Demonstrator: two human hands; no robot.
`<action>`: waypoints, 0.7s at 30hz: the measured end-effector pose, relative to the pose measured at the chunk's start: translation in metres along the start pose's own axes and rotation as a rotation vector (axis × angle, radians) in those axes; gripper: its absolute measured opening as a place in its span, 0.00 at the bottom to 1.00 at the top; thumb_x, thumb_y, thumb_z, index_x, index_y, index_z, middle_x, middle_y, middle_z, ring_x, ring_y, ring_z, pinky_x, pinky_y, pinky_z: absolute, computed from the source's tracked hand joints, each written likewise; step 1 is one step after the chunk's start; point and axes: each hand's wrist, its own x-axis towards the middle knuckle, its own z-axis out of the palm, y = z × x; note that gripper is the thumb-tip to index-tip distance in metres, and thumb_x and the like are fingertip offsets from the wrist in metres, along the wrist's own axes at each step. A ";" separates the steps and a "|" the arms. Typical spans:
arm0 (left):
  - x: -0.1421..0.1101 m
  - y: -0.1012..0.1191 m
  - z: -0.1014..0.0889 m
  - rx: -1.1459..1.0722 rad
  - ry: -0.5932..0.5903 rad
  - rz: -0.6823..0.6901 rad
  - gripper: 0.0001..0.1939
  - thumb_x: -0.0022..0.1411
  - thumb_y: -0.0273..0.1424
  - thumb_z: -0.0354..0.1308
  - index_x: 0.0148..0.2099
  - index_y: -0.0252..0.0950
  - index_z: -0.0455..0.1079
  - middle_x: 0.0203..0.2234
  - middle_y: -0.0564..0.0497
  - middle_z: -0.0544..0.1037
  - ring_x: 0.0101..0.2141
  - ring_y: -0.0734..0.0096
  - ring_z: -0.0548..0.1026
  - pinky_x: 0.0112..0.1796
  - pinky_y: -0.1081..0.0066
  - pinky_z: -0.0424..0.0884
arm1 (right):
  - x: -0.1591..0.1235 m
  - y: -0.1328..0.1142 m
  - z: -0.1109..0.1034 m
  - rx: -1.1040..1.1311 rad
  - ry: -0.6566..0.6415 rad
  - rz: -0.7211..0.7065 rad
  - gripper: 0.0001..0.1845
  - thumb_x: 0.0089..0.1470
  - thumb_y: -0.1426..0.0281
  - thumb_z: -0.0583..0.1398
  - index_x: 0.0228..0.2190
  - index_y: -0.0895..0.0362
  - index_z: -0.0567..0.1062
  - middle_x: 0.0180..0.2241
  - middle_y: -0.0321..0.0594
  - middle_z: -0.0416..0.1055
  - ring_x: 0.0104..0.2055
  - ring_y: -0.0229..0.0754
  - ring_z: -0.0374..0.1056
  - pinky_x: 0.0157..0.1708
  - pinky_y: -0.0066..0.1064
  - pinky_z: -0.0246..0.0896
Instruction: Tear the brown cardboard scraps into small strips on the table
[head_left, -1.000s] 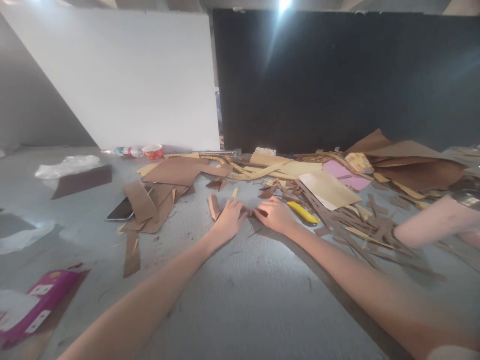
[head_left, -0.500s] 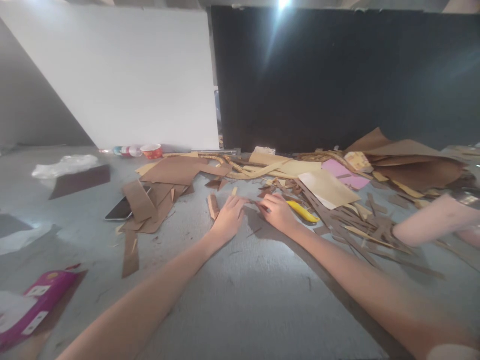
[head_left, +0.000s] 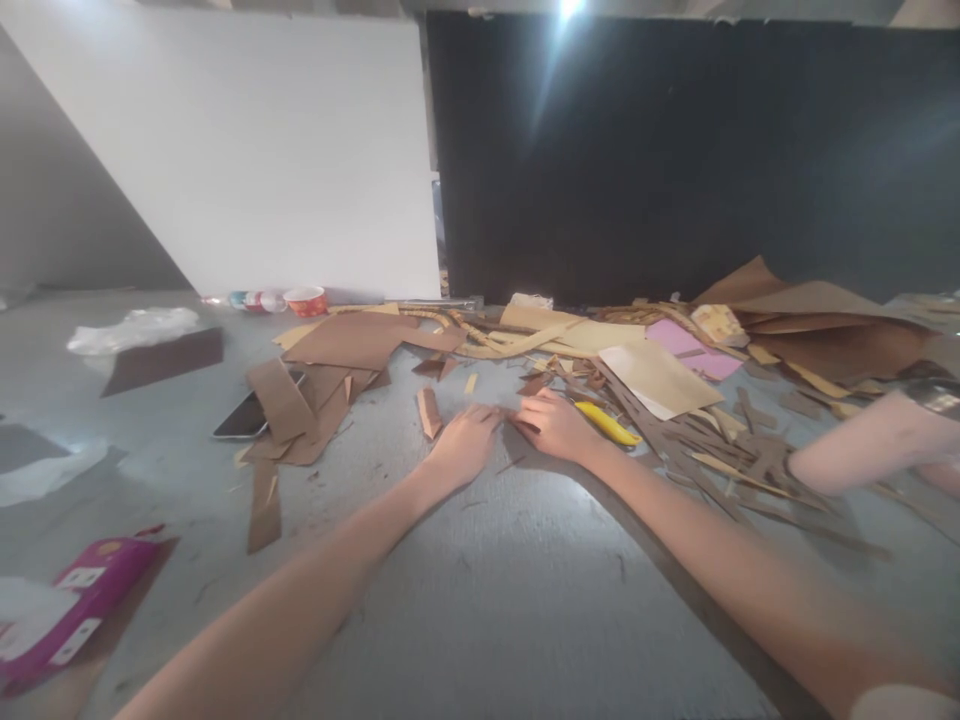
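Observation:
Both my arms reach forward over a grey floor [head_left: 480, 590]. My left hand [head_left: 465, 443] and my right hand [head_left: 553, 425] meet fingertip to fingertip and pinch a small brown cardboard scrap [head_left: 507, 413] between them. Fingers of both hands are curled and pressed together. A short brown cardboard strip [head_left: 428, 411] lies just left of my left hand. A yellow utility knife [head_left: 607, 425] lies on the floor right beside my right hand.
Brown cardboard sheets [head_left: 352, 345] and a phone [head_left: 246, 417] lie at the left. Several cardboard strips [head_left: 720, 450] and a pink sheet [head_left: 686, 350] pile up at the right. A pink box [head_left: 71, 615] sits at the near left; a white board [head_left: 247, 150] and a black board [head_left: 690, 150] stand behind.
My hands parted slightly half a second ago, then came back together on the scrap. Everything else stays where it was.

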 end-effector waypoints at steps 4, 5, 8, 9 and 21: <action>-0.001 0.003 -0.001 0.029 -0.006 -0.004 0.24 0.72 0.19 0.52 0.64 0.37 0.76 0.61 0.41 0.81 0.62 0.52 0.78 0.65 0.50 0.73 | -0.001 0.000 0.001 0.045 0.011 -0.013 0.21 0.78 0.68 0.55 0.37 0.53 0.85 0.35 0.43 0.77 0.38 0.46 0.68 0.48 0.41 0.56; -0.001 0.003 -0.001 0.033 -0.008 0.000 0.25 0.71 0.19 0.52 0.64 0.38 0.76 0.61 0.41 0.81 0.62 0.52 0.77 0.65 0.50 0.72 | -0.001 0.000 0.001 0.052 0.009 -0.010 0.21 0.78 0.69 0.55 0.37 0.53 0.85 0.35 0.43 0.77 0.38 0.46 0.68 0.48 0.41 0.57; 0.000 0.003 -0.002 0.043 -0.019 0.021 0.25 0.72 0.19 0.52 0.66 0.37 0.76 0.63 0.42 0.81 0.62 0.52 0.77 0.65 0.51 0.72 | -0.001 0.000 0.003 0.090 0.016 0.021 0.19 0.78 0.69 0.55 0.39 0.53 0.85 0.37 0.43 0.79 0.40 0.46 0.70 0.49 0.41 0.58; 0.000 0.003 -0.002 0.047 -0.025 0.031 0.24 0.73 0.19 0.52 0.66 0.37 0.76 0.63 0.41 0.81 0.62 0.51 0.77 0.65 0.51 0.72 | -0.001 0.000 0.004 0.115 0.029 0.039 0.18 0.78 0.69 0.56 0.40 0.53 0.85 0.38 0.43 0.80 0.41 0.46 0.71 0.49 0.41 0.59; 0.002 0.003 0.000 0.119 -0.049 0.061 0.22 0.75 0.22 0.53 0.65 0.35 0.78 0.61 0.42 0.81 0.60 0.53 0.77 0.63 0.53 0.74 | 0.002 0.000 0.003 0.344 0.111 0.224 0.06 0.71 0.69 0.67 0.37 0.53 0.82 0.33 0.38 0.76 0.36 0.44 0.70 0.43 0.36 0.60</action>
